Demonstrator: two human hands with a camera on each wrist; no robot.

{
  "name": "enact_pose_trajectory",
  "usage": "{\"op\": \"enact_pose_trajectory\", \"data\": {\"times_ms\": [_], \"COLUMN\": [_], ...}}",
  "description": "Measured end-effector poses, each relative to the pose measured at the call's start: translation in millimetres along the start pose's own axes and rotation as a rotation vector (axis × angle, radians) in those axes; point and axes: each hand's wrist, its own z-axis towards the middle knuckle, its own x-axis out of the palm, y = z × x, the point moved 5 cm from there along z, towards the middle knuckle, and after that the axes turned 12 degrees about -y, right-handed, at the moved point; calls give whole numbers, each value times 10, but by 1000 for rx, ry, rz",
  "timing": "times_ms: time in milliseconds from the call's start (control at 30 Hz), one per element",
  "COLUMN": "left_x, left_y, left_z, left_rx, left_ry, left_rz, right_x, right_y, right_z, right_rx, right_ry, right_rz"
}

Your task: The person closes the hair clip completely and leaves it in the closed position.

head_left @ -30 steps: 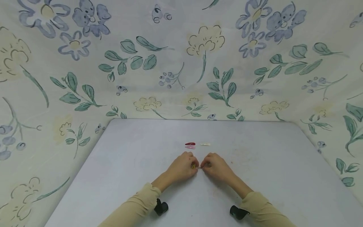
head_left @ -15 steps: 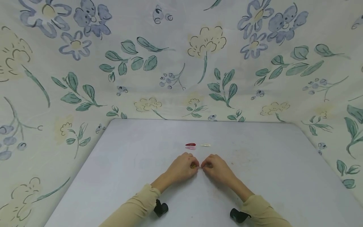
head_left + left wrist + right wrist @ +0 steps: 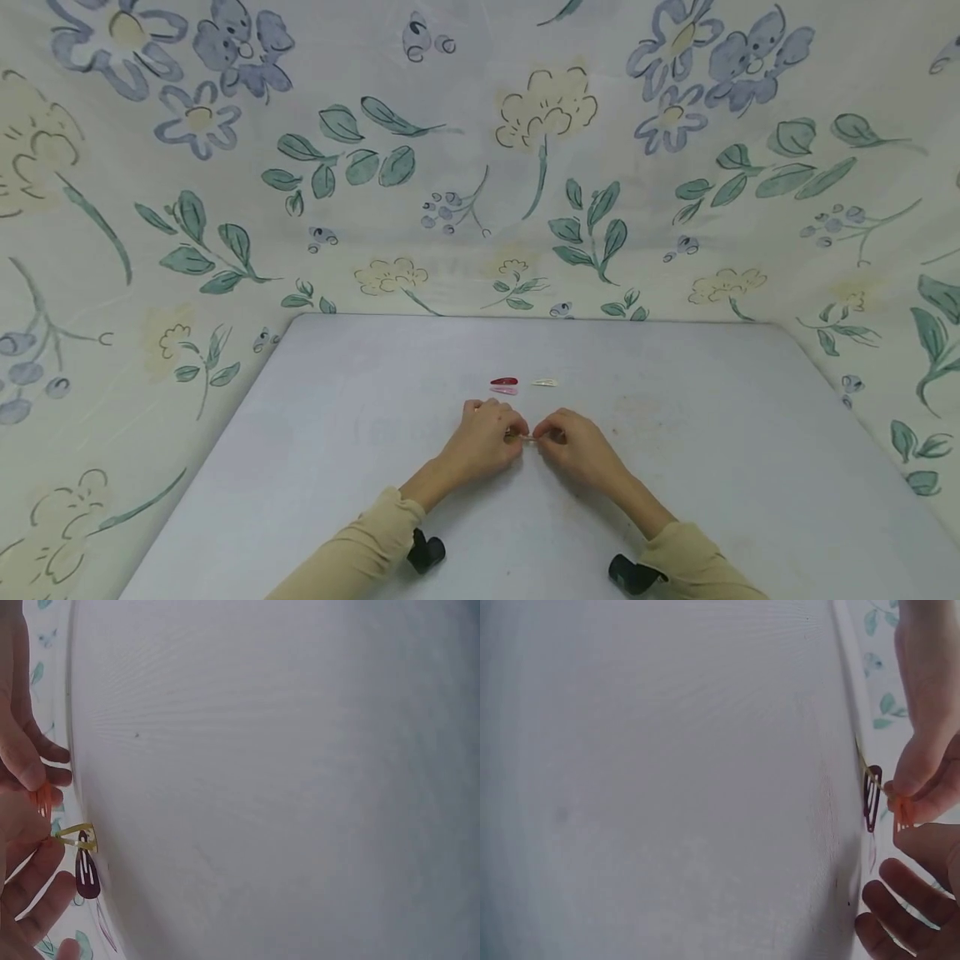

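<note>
In the middle of the table, my left hand (image 3: 483, 442) and right hand (image 3: 577, 446) meet fingertip to fingertip over a small orange hair clip (image 3: 43, 801). The right thumb and finger pinch one end of this clip. At its other end, the left thumb and finger pinch the place where it meets a yellow hair clip (image 3: 91, 844), which stands spread apart. A dark red hair clip (image 3: 88, 879) hangs from the yellow one in the left wrist view, and the right wrist view shows the same dark clip (image 3: 871, 799). Fingers hide where orange and yellow meet.
Beyond the hands, a red hair clip (image 3: 504, 382) and a pink hair clip (image 3: 504, 391) lie close together, with a pale cream clip (image 3: 544, 382) to their right. The white table (image 3: 360, 358) ends at a floral cloth (image 3: 465, 242) behind and at both sides.
Both hands stay almost in place. The left hand has tilted slightly and its knuckles have risen a little, leaving less of the yellow clip visible in the head view.
</note>
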Motion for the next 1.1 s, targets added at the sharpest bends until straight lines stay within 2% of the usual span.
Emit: {"op": "enact_pose_trajectory", "data": {"times_ms": [167, 400, 733, 967, 1100], "left_x": [-32, -108, -233, -341, -394], "left_y": [-14, -12, -40, -100, -107], "left_z": [-1, -28, -27, -17, -14], "left_rx": [7, 5, 3, 20, -1], "left_ry": [-31, -109, -263, -346, -368], "left_rz": [-40, -182, -375, -451, -477], "right_x": [-16, -81, -205, -288, -313], "right_y": [2, 42, 130, 203, 259], "right_z": [-19, -19, 3, 7, 10], "right_rx": [17, 26, 34, 27, 16], "right_ry": [-39, -105, -152, -171, -177], "right_rz": [24, 125, 229, 239, 247]}}
